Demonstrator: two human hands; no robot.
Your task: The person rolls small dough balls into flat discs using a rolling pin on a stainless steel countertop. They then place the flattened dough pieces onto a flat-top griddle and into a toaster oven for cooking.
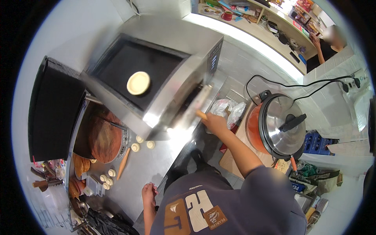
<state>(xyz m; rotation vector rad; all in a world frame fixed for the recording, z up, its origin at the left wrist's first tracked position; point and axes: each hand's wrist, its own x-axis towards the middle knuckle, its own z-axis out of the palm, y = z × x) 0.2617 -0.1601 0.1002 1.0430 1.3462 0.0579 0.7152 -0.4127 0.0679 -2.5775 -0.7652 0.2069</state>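
Note:
My right hand grips the wooden handle of a tool whose long pale part is smeared by motion, so its kind is unclear. It is at the front side of a stainless-steel griddle. A round, pale flat dough piece lies on the black cooking plate. Low beside the steel counter's edge is my left hand, fingers curled; whether anything is inside them is hidden. On the counter are a wooden rolling pin and several coiled dough pieces.
A large round pan of reddish-brown food stands left of the griddle, near a black panel. To the right, a lidded orange electric pot rests on a wooden board, its black cord running to the wall. Another person is beyond the shelf.

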